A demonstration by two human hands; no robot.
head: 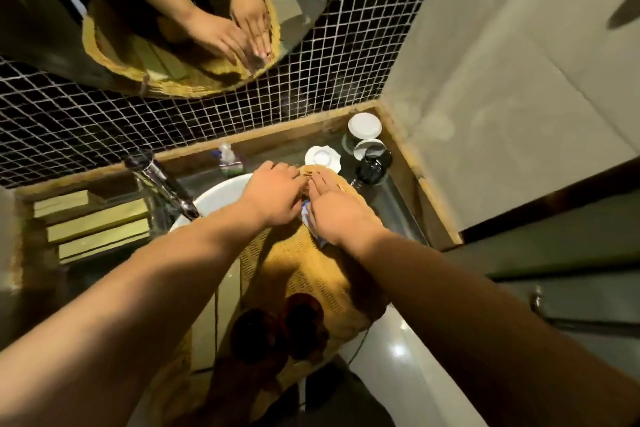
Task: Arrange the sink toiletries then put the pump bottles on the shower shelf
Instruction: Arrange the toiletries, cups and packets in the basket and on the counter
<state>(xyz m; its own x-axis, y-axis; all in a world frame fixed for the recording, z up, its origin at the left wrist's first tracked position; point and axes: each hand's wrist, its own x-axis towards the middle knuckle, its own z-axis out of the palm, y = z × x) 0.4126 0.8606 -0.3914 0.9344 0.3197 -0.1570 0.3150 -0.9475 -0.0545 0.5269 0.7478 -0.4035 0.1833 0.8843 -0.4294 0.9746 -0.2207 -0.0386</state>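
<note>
No grip was closed: left hand (273, 196) and right hand (334, 210) lay spread flat on the mustard waffle-weave towel (311, 267), seemingly smoothing it beside the white round basin (214, 198); a small clear pump bottle (228, 159) stood behind on the desk.

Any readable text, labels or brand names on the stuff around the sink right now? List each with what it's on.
None can be read.
Small clear pump bottle behind the white basin: its label shows as a green and purple blur, no letters legible.
Blue and white item between the left hand and right hand on the yellow towel: mostly covered, nothing legible.
</note>
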